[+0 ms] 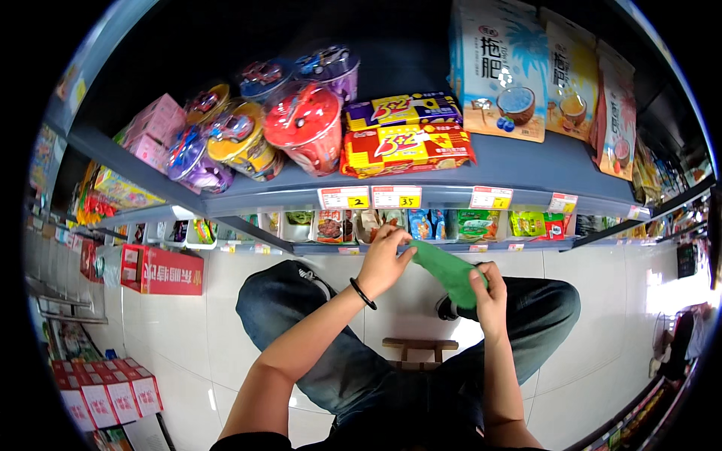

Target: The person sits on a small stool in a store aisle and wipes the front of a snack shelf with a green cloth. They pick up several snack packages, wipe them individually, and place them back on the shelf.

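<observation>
A green cloth (448, 272) is stretched between my two hands, in front of the shelf's lower edge. My left hand (384, 258) pinches its upper left end between thumb and fingers; a black bracelet circles that wrist. Its lower right end is gripped by my right hand (489, 290), thumb on top. Before me, a dark grey shelf board (417, 160) bears sandwich biscuit packs (407, 149) in red and purple wrappers. Left of the packs stand several plastic cups with toy lids, a red cup (307, 127) among them. Large stand-up snack pouches (499, 73) are at the right.
Under the board, a lower tier holds small snack packets (476, 224) in bins. Price tags (344, 198) line the shelf edge. A wooden stool (420, 345) shows between my legs. Red cartons (169, 270) stand on the tiled floor at left, with stacked boxes (107, 389) nearer me.
</observation>
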`<control>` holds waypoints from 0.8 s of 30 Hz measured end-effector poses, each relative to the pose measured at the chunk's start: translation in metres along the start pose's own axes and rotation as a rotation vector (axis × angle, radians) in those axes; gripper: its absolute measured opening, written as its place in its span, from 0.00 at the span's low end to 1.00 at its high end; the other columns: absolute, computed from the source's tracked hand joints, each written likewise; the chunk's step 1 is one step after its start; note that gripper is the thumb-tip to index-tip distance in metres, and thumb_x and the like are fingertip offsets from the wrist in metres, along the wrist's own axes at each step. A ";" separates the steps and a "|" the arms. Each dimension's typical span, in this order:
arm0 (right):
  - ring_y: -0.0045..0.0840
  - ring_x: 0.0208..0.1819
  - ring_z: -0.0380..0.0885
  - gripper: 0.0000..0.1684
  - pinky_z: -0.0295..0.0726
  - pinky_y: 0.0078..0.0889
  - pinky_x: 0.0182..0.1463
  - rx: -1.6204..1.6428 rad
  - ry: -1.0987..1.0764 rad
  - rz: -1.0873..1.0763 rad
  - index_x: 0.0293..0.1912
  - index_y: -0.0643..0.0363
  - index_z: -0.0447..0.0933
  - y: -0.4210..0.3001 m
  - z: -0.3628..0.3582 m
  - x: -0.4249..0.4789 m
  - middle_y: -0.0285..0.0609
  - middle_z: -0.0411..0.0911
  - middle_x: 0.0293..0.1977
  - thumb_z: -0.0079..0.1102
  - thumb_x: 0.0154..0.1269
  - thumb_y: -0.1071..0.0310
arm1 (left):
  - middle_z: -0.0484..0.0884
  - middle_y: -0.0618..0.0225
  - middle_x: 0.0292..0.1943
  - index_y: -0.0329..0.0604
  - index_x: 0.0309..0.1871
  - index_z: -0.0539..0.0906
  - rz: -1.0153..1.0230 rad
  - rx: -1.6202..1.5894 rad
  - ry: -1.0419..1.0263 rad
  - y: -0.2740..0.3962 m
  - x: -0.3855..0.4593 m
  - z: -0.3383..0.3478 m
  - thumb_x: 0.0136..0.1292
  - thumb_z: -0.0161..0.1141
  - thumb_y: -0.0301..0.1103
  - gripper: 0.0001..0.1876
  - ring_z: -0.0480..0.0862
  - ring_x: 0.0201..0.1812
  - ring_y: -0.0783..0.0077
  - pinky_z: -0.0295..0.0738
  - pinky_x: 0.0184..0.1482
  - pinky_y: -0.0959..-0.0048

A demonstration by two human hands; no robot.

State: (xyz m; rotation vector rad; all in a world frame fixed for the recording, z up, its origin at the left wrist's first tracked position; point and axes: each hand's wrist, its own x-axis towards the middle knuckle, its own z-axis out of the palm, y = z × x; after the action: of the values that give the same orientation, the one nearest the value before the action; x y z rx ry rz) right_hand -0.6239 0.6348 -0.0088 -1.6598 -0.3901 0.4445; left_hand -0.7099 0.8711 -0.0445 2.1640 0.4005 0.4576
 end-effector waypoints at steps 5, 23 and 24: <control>0.26 0.35 0.77 0.10 0.75 0.27 0.41 -0.322 0.124 -0.146 0.40 0.62 0.69 -0.047 0.028 -0.009 0.47 0.81 0.37 0.57 0.75 0.66 | 0.80 0.58 0.52 0.38 0.57 0.74 -0.796 -0.951 -0.506 0.004 -0.008 0.001 0.75 0.54 0.55 0.26 0.84 0.51 0.65 0.82 0.50 0.66; 0.38 0.58 0.76 0.38 0.77 0.35 0.56 -0.580 -0.141 -0.753 0.63 0.61 0.70 -0.176 0.051 0.123 0.49 0.74 0.58 0.73 0.53 0.76 | 0.80 0.66 0.61 0.42 0.71 0.71 -0.737 -1.240 -0.402 -0.005 -0.012 -0.002 0.77 0.52 0.29 0.21 0.80 0.60 0.68 0.77 0.62 0.66; 0.37 0.58 0.76 0.39 0.77 0.35 0.56 -0.572 -0.173 -0.702 0.64 0.60 0.70 -0.175 0.049 0.127 0.49 0.74 0.58 0.74 0.52 0.76 | 0.80 0.65 0.60 0.40 0.69 0.72 -0.698 -1.252 -0.394 -0.004 -0.013 0.001 0.77 0.53 0.30 0.20 0.81 0.59 0.68 0.77 0.61 0.66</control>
State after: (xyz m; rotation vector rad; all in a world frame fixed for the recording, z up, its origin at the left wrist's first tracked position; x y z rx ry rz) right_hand -0.5383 0.7626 0.1509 -1.8850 -1.2668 -0.0695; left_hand -0.7221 0.8673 -0.0507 0.7757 0.4388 -0.1374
